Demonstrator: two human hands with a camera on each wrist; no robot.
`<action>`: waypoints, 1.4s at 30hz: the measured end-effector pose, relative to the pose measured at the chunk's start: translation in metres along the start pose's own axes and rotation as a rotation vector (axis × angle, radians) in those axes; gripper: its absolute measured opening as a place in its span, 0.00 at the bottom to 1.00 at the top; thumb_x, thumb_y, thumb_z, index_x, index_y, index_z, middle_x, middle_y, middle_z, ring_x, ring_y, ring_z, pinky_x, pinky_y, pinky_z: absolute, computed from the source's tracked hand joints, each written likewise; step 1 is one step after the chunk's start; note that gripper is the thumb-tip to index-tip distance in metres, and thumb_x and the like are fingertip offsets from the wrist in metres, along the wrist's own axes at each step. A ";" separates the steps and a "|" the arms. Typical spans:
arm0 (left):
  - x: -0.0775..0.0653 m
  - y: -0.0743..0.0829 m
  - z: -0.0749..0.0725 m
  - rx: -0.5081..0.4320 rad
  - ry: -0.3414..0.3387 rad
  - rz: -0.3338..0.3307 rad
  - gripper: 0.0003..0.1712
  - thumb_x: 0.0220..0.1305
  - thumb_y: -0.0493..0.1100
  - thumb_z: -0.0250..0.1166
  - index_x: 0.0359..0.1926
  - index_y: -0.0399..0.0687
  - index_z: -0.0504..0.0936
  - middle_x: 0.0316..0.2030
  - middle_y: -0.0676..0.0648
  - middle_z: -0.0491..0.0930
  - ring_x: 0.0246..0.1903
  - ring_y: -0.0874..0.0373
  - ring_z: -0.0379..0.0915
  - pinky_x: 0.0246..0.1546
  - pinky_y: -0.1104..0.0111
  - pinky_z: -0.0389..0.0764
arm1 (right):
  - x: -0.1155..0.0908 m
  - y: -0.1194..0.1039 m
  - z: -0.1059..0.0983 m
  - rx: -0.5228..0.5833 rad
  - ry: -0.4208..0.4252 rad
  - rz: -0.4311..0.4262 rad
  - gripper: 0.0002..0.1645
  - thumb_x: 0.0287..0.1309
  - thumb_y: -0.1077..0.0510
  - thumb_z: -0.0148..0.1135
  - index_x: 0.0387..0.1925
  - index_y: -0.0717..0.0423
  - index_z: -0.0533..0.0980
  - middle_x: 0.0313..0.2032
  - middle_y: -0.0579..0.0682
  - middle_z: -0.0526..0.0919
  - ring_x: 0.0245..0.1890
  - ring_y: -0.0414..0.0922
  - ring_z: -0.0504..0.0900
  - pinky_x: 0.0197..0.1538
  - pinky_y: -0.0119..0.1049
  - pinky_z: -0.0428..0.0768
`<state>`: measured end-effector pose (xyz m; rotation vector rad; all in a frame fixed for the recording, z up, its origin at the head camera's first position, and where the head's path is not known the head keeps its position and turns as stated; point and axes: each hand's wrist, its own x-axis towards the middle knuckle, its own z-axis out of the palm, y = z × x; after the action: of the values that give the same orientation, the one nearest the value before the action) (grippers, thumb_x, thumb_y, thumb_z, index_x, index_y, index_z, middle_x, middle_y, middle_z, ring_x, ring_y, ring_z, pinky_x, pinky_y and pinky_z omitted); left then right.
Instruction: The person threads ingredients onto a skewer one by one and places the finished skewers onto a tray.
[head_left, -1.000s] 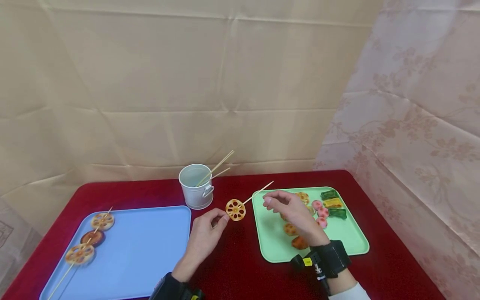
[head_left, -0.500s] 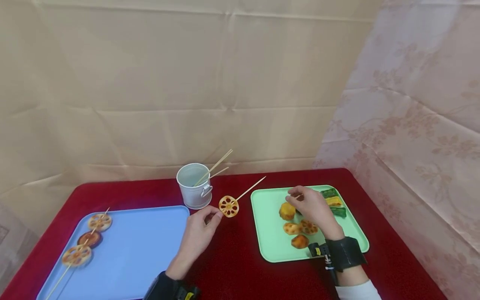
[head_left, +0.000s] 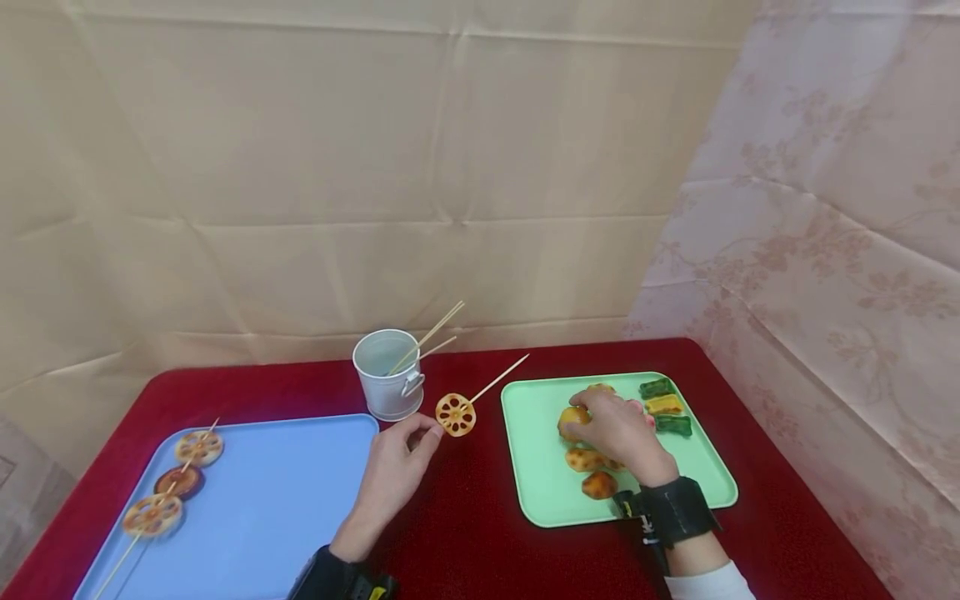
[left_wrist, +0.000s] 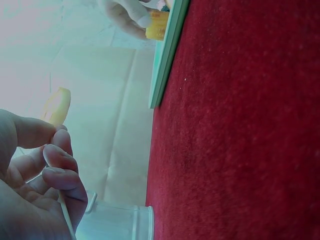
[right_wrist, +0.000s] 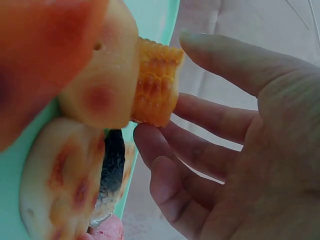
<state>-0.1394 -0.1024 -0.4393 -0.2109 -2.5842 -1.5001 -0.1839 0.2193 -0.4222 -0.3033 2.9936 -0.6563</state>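
Note:
Thumb and fingers of my left hand [head_left: 400, 475] pinch a thin wooden skewer [head_left: 501, 377] with one lotus root slice [head_left: 454, 413] threaded on it. Its pointed end sticks out up and to the right beyond the slice. The left wrist view shows the slice [left_wrist: 60, 106] nearly edge-on above the fingertips. Over the green tray [head_left: 536, 492], my right hand [head_left: 626, 433] grips a yellow corn piece [head_left: 572, 422] between thumb and fingers. In the right wrist view, the corn [right_wrist: 157, 82] sits beside a pale, brown-spotted piece [right_wrist: 107, 70].
A white bucket [head_left: 386, 393] holding several skewers stands at the back. On the blue tray [head_left: 285, 508] at left lies a loaded skewer with lotus slices [head_left: 153, 517] and a brown round piece [head_left: 180, 481]. Green pieces [head_left: 673, 425], a yellow strip [head_left: 664, 404] and a brown chunk [head_left: 599, 485] lie on the green tray.
My right hand has moved right from near the skewer tip to over the green tray, then down onto the corn. The left hand has shifted slightly left, still holding the skewer.

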 end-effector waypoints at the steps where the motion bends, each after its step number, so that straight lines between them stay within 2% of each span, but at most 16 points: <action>1: 0.000 0.000 0.000 0.000 0.001 0.001 0.04 0.70 0.38 0.67 0.40 0.48 0.87 0.24 0.53 0.75 0.26 0.59 0.68 0.28 0.69 0.70 | 0.000 0.000 0.001 -0.001 -0.003 0.000 0.27 0.58 0.51 0.71 0.56 0.61 0.82 0.49 0.55 0.85 0.43 0.50 0.80 0.42 0.46 0.74; 5: -0.001 0.000 0.001 0.003 0.006 0.001 0.04 0.70 0.38 0.67 0.40 0.48 0.87 0.24 0.54 0.75 0.25 0.60 0.67 0.28 0.69 0.69 | 0.002 0.000 0.004 -0.019 -0.013 0.017 0.30 0.57 0.50 0.73 0.57 0.63 0.80 0.46 0.53 0.85 0.38 0.47 0.76 0.39 0.42 0.73; 8: -0.001 -0.001 0.002 0.007 0.009 0.000 0.04 0.70 0.38 0.67 0.40 0.48 0.87 0.24 0.54 0.74 0.25 0.60 0.67 0.28 0.69 0.69 | 0.002 -0.001 0.005 -0.038 -0.032 0.051 0.30 0.57 0.49 0.74 0.56 0.62 0.80 0.39 0.51 0.83 0.35 0.47 0.75 0.36 0.41 0.71; 12: -0.001 -0.001 0.002 0.010 0.013 0.005 0.03 0.70 0.38 0.67 0.40 0.48 0.87 0.24 0.54 0.74 0.25 0.60 0.67 0.28 0.69 0.69 | 0.003 -0.001 0.005 -0.048 -0.036 0.087 0.20 0.57 0.50 0.72 0.44 0.59 0.81 0.27 0.48 0.75 0.27 0.47 0.72 0.30 0.40 0.67; 16: -0.001 0.000 0.002 0.010 0.015 0.006 0.03 0.70 0.38 0.67 0.40 0.48 0.87 0.23 0.54 0.74 0.25 0.60 0.67 0.28 0.69 0.69 | 0.004 -0.003 0.004 -0.051 0.027 0.094 0.12 0.55 0.49 0.69 0.31 0.52 0.78 0.23 0.47 0.71 0.22 0.46 0.69 0.26 0.40 0.64; 18: -0.001 0.000 0.002 0.009 0.014 0.003 0.03 0.70 0.38 0.67 0.40 0.48 0.87 0.23 0.54 0.74 0.25 0.60 0.67 0.28 0.69 0.69 | 0.004 -0.003 0.003 -0.034 0.064 0.088 0.14 0.56 0.46 0.69 0.31 0.51 0.80 0.22 0.47 0.72 0.22 0.46 0.70 0.26 0.40 0.64; 20: -0.001 0.000 0.002 0.008 0.013 0.002 0.03 0.70 0.38 0.67 0.40 0.48 0.87 0.23 0.54 0.74 0.25 0.60 0.67 0.27 0.69 0.69 | 0.004 -0.003 0.002 0.006 0.099 0.085 0.19 0.58 0.41 0.70 0.35 0.53 0.83 0.24 0.46 0.77 0.24 0.45 0.74 0.28 0.40 0.67; 24: -0.001 0.000 0.002 0.006 0.014 0.001 0.03 0.69 0.37 0.67 0.40 0.48 0.88 0.23 0.54 0.74 0.25 0.60 0.67 0.27 0.69 0.69 | 0.004 0.000 -0.001 0.174 0.121 0.118 0.35 0.59 0.33 0.69 0.51 0.58 0.83 0.39 0.50 0.87 0.38 0.48 0.84 0.38 0.43 0.78; 26: -0.002 0.000 0.003 0.008 0.018 0.000 0.03 0.69 0.37 0.67 0.39 0.48 0.88 0.23 0.54 0.74 0.25 0.60 0.67 0.27 0.69 0.69 | 0.004 0.002 -0.002 0.288 0.114 0.158 0.39 0.59 0.31 0.68 0.54 0.60 0.80 0.47 0.55 0.87 0.43 0.50 0.85 0.43 0.44 0.80; 28: -0.002 0.000 0.004 0.014 0.023 0.002 0.03 0.69 0.37 0.67 0.39 0.47 0.88 0.23 0.55 0.75 0.25 0.61 0.68 0.28 0.69 0.70 | 0.004 0.003 -0.002 0.415 0.100 0.194 0.41 0.60 0.31 0.68 0.56 0.62 0.77 0.51 0.58 0.86 0.43 0.52 0.87 0.44 0.44 0.81; 31: -0.003 0.001 0.007 0.025 0.027 0.006 0.03 0.69 0.37 0.68 0.37 0.48 0.88 0.23 0.55 0.76 0.25 0.62 0.68 0.28 0.69 0.70 | 0.006 0.004 -0.001 0.643 0.077 0.231 0.40 0.63 0.36 0.69 0.58 0.65 0.71 0.52 0.61 0.83 0.42 0.53 0.89 0.45 0.42 0.83; 35: -0.004 0.001 0.010 0.027 0.020 0.017 0.03 0.68 0.38 0.68 0.36 0.48 0.88 0.23 0.56 0.76 0.25 0.62 0.68 0.29 0.69 0.70 | 0.009 0.001 0.001 0.907 0.048 0.239 0.41 0.65 0.40 0.69 0.63 0.65 0.65 0.52 0.62 0.79 0.43 0.51 0.90 0.47 0.40 0.85; 39: -0.005 0.001 0.011 0.016 0.005 0.021 0.03 0.69 0.38 0.68 0.37 0.49 0.88 0.23 0.56 0.76 0.25 0.63 0.68 0.29 0.69 0.71 | 0.011 -0.002 0.004 1.054 0.021 0.228 0.40 0.67 0.41 0.67 0.67 0.62 0.65 0.53 0.58 0.78 0.42 0.48 0.89 0.48 0.37 0.85; 42: -0.005 0.001 0.011 0.016 -0.003 0.020 0.03 0.69 0.39 0.68 0.37 0.49 0.88 0.23 0.56 0.76 0.25 0.62 0.68 0.29 0.69 0.71 | 0.011 -0.005 0.005 1.121 0.008 0.222 0.35 0.70 0.42 0.65 0.64 0.60 0.67 0.49 0.56 0.78 0.41 0.45 0.88 0.45 0.32 0.83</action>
<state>-0.1352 -0.0925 -0.4448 -0.2369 -2.5872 -1.4735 -0.1933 0.2107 -0.4246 0.1081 2.1167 -2.0476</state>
